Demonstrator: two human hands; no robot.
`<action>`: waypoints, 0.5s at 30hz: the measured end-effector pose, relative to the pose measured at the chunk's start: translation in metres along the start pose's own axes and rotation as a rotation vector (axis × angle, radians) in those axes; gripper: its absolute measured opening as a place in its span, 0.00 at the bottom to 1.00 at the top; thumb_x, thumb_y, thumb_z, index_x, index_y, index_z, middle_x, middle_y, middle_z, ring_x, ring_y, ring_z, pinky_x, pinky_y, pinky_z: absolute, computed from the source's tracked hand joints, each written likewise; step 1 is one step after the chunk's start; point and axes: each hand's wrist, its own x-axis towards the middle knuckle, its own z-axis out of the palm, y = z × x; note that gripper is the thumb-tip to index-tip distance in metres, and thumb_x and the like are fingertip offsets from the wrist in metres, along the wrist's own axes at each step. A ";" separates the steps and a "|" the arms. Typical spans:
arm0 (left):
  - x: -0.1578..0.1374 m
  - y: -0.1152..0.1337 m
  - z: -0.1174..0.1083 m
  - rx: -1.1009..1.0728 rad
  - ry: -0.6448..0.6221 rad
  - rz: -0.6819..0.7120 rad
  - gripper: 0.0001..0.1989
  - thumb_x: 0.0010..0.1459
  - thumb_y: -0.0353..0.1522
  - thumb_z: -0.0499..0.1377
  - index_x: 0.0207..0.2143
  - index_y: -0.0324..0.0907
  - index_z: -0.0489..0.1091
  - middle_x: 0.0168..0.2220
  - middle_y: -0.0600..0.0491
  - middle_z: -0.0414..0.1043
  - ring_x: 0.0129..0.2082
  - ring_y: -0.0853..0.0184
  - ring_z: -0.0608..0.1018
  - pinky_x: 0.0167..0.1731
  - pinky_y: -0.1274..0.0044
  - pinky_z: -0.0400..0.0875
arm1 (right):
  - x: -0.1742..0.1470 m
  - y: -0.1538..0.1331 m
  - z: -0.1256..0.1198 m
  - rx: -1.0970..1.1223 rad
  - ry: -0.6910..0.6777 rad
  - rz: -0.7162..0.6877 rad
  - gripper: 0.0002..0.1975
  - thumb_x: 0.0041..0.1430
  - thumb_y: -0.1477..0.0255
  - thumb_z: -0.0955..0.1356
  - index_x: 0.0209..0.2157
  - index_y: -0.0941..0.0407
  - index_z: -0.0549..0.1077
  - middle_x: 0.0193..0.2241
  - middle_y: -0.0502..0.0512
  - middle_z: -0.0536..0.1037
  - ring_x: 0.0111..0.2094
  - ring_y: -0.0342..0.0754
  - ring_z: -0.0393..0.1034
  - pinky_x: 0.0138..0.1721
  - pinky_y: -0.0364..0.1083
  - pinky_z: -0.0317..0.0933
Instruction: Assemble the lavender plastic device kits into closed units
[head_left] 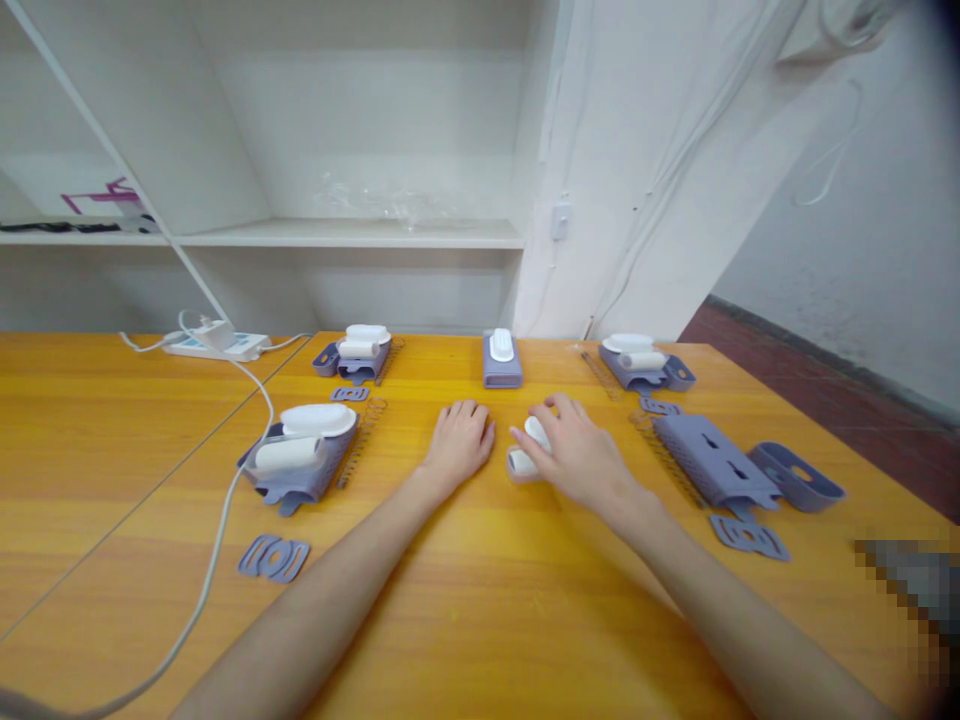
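Observation:
My right hand [577,450] is closed over a white oval piece [537,432]; its palm and fingers hide much of it. Just under the fingertips shows the end of a small pale box [519,468], white inside. To the left, my left hand [460,440] lies palm down on the wooden table [480,600], fingers loosely extended and holding nothing. Beyond both hands stands a purple box [502,378] with a white oval piece [501,345] on top.
Purple holder parts with white rolls and oval pieces sit at left [296,455], back left [363,350] and back right [636,362]. A purple perforated panel [712,460], an oval tray [799,478] and wire coils [667,460] lie right. A white cable [225,520] crosses the left side.

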 end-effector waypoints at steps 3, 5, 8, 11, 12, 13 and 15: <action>0.000 0.000 0.000 -0.002 0.005 0.004 0.12 0.62 0.37 0.46 0.39 0.42 0.65 0.40 0.47 0.68 0.43 0.62 0.69 0.43 0.70 0.60 | 0.011 0.028 -0.008 0.012 -0.008 0.076 0.18 0.62 0.59 0.57 0.43 0.55 0.69 0.40 0.60 0.73 0.42 0.53 0.68 0.38 0.46 0.59; 0.000 0.000 -0.001 -0.007 0.006 0.007 0.12 0.62 0.37 0.46 0.39 0.42 0.66 0.40 0.47 0.68 0.43 0.62 0.69 0.43 0.70 0.60 | 0.017 0.051 -0.010 0.030 -0.044 0.151 0.17 0.60 0.62 0.59 0.43 0.57 0.70 0.39 0.61 0.75 0.41 0.53 0.69 0.37 0.46 0.59; 0.000 0.000 -0.002 -0.010 -0.003 0.003 0.12 0.62 0.37 0.46 0.39 0.42 0.66 0.40 0.47 0.68 0.43 0.62 0.69 0.43 0.70 0.60 | 0.022 0.086 -0.009 0.093 -0.147 0.218 0.15 0.58 0.65 0.60 0.42 0.56 0.71 0.36 0.58 0.77 0.35 0.50 0.71 0.32 0.44 0.59; 0.001 0.001 -0.002 -0.007 -0.010 -0.007 0.12 0.62 0.36 0.46 0.40 0.42 0.66 0.41 0.47 0.68 0.43 0.62 0.69 0.44 0.70 0.60 | 0.022 0.114 -0.007 0.163 -0.247 0.227 0.14 0.53 0.68 0.63 0.42 0.55 0.72 0.32 0.54 0.78 0.30 0.48 0.71 0.29 0.43 0.59; 0.001 0.001 -0.001 -0.007 -0.009 -0.008 0.12 0.62 0.36 0.46 0.40 0.42 0.66 0.41 0.47 0.68 0.43 0.62 0.69 0.44 0.70 0.60 | 0.021 0.121 -0.008 0.179 -0.272 0.228 0.15 0.52 0.68 0.64 0.41 0.55 0.72 0.32 0.54 0.78 0.29 0.48 0.71 0.30 0.43 0.59; 0.001 0.001 -0.001 -0.007 -0.006 -0.007 0.12 0.62 0.36 0.46 0.40 0.42 0.66 0.41 0.47 0.68 0.43 0.62 0.69 0.44 0.70 0.60 | 0.021 0.128 -0.008 0.187 -0.292 0.231 0.15 0.51 0.69 0.64 0.41 0.55 0.73 0.31 0.54 0.78 0.29 0.48 0.71 0.30 0.43 0.59; 0.000 0.001 0.000 -0.006 -0.002 -0.003 0.12 0.62 0.36 0.46 0.40 0.43 0.66 0.40 0.47 0.68 0.43 0.62 0.69 0.43 0.70 0.60 | 0.020 0.143 -0.010 0.183 -0.302 0.244 0.15 0.51 0.68 0.65 0.42 0.55 0.73 0.31 0.54 0.77 0.29 0.48 0.71 0.30 0.44 0.59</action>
